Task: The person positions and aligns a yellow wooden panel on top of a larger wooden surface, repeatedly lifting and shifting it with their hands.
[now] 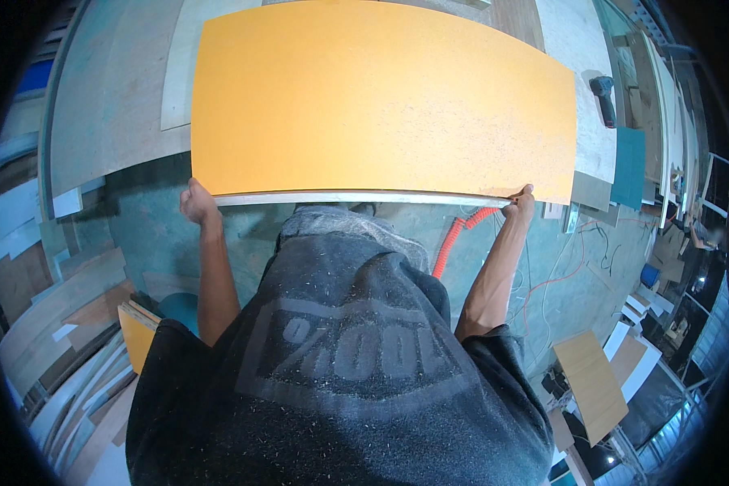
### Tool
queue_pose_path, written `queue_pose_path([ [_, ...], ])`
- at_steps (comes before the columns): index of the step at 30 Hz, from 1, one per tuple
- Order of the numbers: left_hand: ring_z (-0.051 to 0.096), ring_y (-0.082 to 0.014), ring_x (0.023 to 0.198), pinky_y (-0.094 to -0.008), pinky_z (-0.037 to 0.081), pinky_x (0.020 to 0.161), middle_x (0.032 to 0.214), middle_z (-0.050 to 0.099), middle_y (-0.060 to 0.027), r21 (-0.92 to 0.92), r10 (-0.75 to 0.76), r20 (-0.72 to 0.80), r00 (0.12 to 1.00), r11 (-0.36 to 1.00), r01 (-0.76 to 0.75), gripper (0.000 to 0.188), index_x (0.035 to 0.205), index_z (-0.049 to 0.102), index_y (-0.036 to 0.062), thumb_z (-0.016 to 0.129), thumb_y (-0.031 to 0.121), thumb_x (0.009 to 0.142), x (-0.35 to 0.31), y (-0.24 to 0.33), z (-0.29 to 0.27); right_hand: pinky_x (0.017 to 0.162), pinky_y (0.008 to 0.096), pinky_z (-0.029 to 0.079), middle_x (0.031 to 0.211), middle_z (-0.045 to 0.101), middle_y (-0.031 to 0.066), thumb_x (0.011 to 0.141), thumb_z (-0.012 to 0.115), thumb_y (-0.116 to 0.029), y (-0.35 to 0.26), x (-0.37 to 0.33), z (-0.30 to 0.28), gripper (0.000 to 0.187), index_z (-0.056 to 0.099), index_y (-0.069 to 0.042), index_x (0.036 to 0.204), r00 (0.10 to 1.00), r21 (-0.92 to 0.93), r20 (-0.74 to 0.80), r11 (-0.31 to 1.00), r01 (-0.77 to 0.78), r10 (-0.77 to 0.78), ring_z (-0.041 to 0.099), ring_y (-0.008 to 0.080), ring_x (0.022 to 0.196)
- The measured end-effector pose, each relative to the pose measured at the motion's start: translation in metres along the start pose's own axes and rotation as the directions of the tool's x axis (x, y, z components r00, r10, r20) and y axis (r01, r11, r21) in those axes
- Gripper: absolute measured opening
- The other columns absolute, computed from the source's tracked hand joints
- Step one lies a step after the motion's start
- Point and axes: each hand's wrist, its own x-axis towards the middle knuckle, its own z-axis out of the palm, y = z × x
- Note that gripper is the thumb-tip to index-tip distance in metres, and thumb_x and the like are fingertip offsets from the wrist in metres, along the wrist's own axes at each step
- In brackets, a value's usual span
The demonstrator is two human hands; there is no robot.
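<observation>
A large yellow-orange panel (364, 105) lies in front of me, its near edge hanging past the workbench (113, 105). Specks of sawdust are scattered over its right half. My left hand (198, 202) is closed round the near left corner. At the near right corner my right hand (520, 202) grips the same panel, the thumb on top. A pale strip (356, 197) runs along the near edge between the hands. The fingers beneath the panel are hidden.
A black power tool (603, 100) lies on the bench to the right. An orange coiled air hose (454, 239) hangs by my right forearm. Cables (555, 279) trail over the floor. Board offcuts (65, 300) are piled at left; a wooden panel (591, 385) stands at lower right.
</observation>
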Motion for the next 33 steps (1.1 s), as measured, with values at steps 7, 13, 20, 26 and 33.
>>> queue_pose_path([
  [7, 0.069, -0.0301, 0.078, -0.0463, 0.054, 0.08, 0.082, 0.075, -0.0165, 0.038, 0.037, 0.027, 0.999, 0.999, -0.038, 0.043, 0.084, 0.072, -0.0058, 0.071, 0.037, 0.09, -0.001, -0.006, 0.005, 0.109, 0.0684, 0.049, 0.148, 0.059, 0.0203, 0.115, 0.042, -0.04, -0.005, -0.008, 0.001, 0.055, 0.045, 0.0, 0.152, 0.999, 0.029, 0.012, 0.999, -0.037, 0.037, 0.06, 0.041, 0.133],
  [13, 0.069, -0.0289, 0.083, -0.0466, 0.054, 0.081, 0.087, 0.074, -0.0171, 0.042, 0.007, -0.016, 1.0, 0.999, -0.006, 0.04, 0.083, 0.071, -0.0038, 0.072, 0.036, 0.09, -0.005, -0.003, 0.01, 0.107, 0.0646, 0.052, 0.147, 0.06, 0.0196, 0.115, 0.044, -0.038, -0.006, 0.002, -0.008, 0.051, 0.048, 0.0, 0.149, 0.999, 0.075, 0.004, 0.996, -0.038, 0.037, 0.062, 0.039, 0.13],
  [20, 0.065, -0.0288, 0.077, -0.0472, 0.052, 0.076, 0.085, 0.073, -0.0163, 0.015, -0.064, -0.069, 0.996, 0.998, 0.065, 0.036, 0.081, 0.07, -0.0017, 0.073, 0.033, 0.088, -0.003, -0.004, 0.011, 0.106, 0.0617, 0.055, 0.147, 0.062, 0.0184, 0.115, 0.045, -0.035, 0.001, 0.007, -0.012, 0.046, 0.055, -0.001, 0.144, 0.995, 0.174, 0.067, 0.981, -0.091, 0.08, 0.064, 0.0376, 0.129],
  [26, 0.063, -0.0258, 0.074, -0.0448, 0.05, 0.071, 0.082, 0.072, -0.0135, -0.106, 0.013, -0.022, 1.0, 0.994, -0.015, 0.031, 0.082, 0.071, -0.0021, 0.074, 0.028, 0.087, 0.008, -0.016, 0.011, 0.103, 0.0582, 0.057, 0.146, 0.063, 0.0172, 0.114, 0.046, -0.038, 0.001, 0.008, -0.015, 0.048, 0.056, -0.001, 0.143, 0.999, 0.07, 0.041, 0.997, 0.009, -0.012, 0.066, 0.0361, 0.125],
  [33, 0.058, -0.022, 0.068, -0.0443, 0.047, 0.067, 0.071, 0.067, -0.0099, -0.116, 0.013, -0.025, 1.0, 0.993, -0.016, 0.034, 0.067, 0.06, 0.0001, 0.072, 0.026, 0.086, -0.001, -0.003, 0.002, 0.11, 0.0611, 0.052, 0.15, 0.06, 0.0185, 0.114, 0.044, -0.043, 0.003, -0.005, 0.0, 0.054, 0.05, -0.003, 0.149, 0.999, 0.096, 0.034, 0.994, -0.043, 0.04, 0.061, 0.0376, 0.133],
])
